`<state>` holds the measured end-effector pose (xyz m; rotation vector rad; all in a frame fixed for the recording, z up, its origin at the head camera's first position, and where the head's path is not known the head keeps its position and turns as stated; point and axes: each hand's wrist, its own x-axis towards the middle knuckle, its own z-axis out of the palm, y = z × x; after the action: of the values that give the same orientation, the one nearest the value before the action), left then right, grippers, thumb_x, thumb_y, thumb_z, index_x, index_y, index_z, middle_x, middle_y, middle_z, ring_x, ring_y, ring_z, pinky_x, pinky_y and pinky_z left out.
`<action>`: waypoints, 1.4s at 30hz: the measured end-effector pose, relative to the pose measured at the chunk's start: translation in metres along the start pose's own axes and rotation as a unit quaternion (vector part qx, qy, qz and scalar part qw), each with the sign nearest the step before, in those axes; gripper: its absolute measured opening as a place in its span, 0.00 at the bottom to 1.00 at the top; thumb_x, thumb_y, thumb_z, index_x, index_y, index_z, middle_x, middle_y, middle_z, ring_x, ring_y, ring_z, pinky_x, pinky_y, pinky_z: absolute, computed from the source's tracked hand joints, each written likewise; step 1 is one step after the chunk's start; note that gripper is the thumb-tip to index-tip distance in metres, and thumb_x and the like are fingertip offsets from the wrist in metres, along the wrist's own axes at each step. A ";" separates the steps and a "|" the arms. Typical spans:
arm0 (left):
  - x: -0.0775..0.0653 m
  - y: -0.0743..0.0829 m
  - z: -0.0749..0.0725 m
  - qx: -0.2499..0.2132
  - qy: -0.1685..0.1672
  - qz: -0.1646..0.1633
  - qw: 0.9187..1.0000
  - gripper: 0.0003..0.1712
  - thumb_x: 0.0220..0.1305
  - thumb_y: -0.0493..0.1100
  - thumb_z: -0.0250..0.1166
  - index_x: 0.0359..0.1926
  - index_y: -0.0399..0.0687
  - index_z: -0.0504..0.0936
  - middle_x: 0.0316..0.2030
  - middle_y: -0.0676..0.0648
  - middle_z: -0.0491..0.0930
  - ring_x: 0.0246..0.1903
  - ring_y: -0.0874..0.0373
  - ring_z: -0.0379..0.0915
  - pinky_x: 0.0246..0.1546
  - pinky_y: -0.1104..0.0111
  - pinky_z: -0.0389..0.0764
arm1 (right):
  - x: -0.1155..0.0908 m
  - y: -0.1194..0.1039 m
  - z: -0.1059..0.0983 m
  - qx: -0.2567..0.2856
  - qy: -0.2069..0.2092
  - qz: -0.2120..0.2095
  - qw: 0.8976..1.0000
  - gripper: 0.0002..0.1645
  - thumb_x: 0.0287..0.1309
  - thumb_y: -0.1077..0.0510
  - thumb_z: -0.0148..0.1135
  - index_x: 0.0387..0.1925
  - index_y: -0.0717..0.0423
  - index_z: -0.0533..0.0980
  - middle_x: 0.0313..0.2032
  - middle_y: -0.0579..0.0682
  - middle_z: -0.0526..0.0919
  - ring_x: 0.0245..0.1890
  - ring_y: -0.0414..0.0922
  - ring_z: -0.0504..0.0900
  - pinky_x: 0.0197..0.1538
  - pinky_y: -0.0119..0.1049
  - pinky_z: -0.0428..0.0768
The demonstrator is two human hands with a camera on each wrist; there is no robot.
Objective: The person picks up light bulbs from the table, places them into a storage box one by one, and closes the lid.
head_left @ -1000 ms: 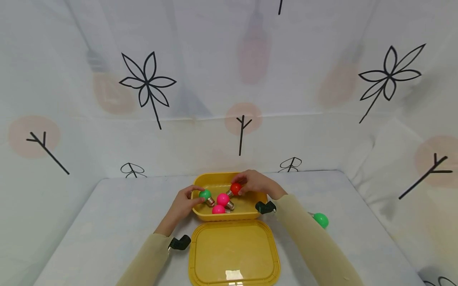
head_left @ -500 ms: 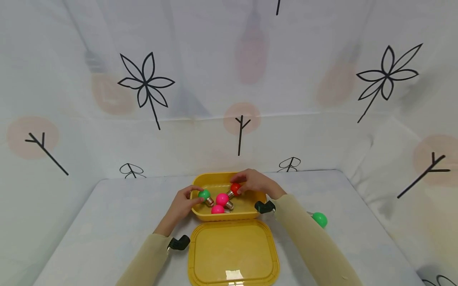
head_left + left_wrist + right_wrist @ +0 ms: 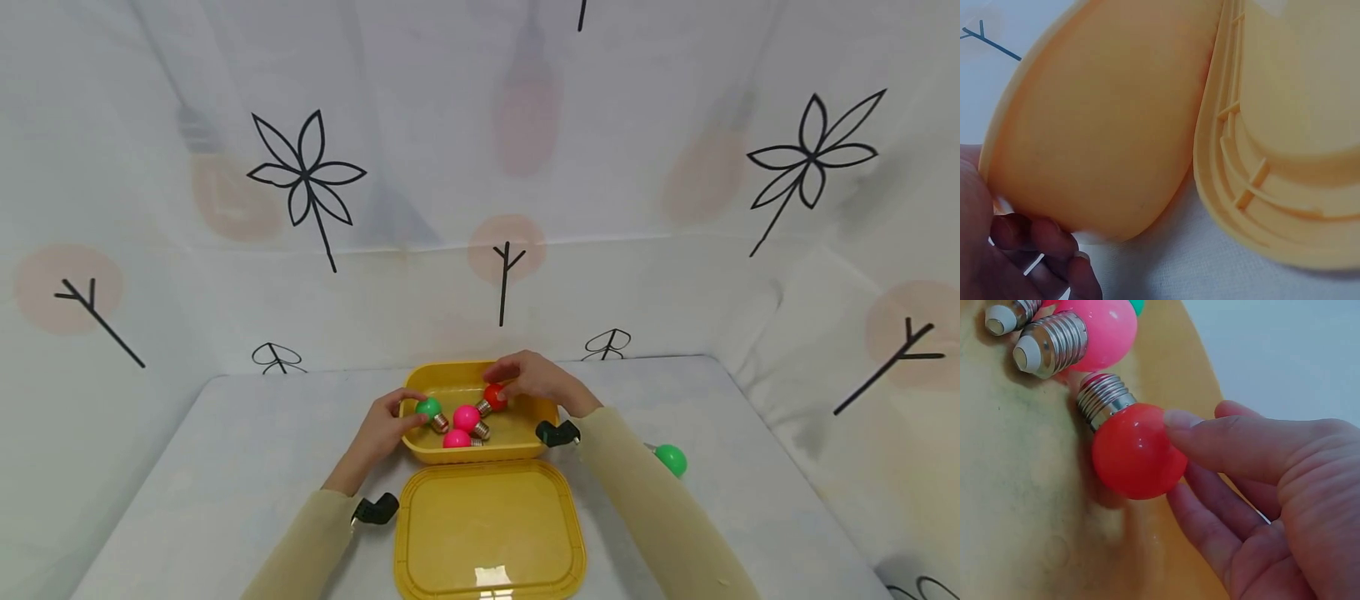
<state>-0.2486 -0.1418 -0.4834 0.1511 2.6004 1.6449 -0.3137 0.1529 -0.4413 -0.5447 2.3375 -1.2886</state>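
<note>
Head view: yellow box (image 3: 480,456) holds green bulb (image 3: 430,407) pinched by left hand (image 3: 382,429), two pink bulbs (image 3: 467,417), red bulb (image 3: 495,396); lid (image 3: 491,525) in front. Left wrist: left hand beside box's outer wall. Right wrist: right hand (image 3: 1291,469) loosely spread, thumb touching red bulb.

We see soft, fairly even light in the head view, with white glare on the flat yellow plastic lid (image 3: 487,517) and a faint shadow beside the beige cloth right sleeve (image 3: 660,508). Both wrist views look dimmer and softer to us; tiny highlights dot the glossy red round bulb (image 3: 1138,456).
</note>
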 end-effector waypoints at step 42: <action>0.000 -0.001 0.003 -0.006 0.012 -0.001 1.000 0.12 0.60 0.37 0.70 0.46 0.49 0.85 0.63 0.41 0.73 0.68 0.40 0.59 0.67 0.43 0.57 | 0.002 0.010 -0.005 0.081 0.024 -0.045 0.995 0.21 0.60 0.68 0.65 0.56 0.59 0.80 0.52 0.55 0.84 0.54 0.50 0.82 0.61 0.45 0.74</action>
<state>-0.2488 -0.1398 -0.4857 0.1282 2.6069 1.6728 -0.3189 0.1601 -0.4477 -0.5766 2.2438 -1.5329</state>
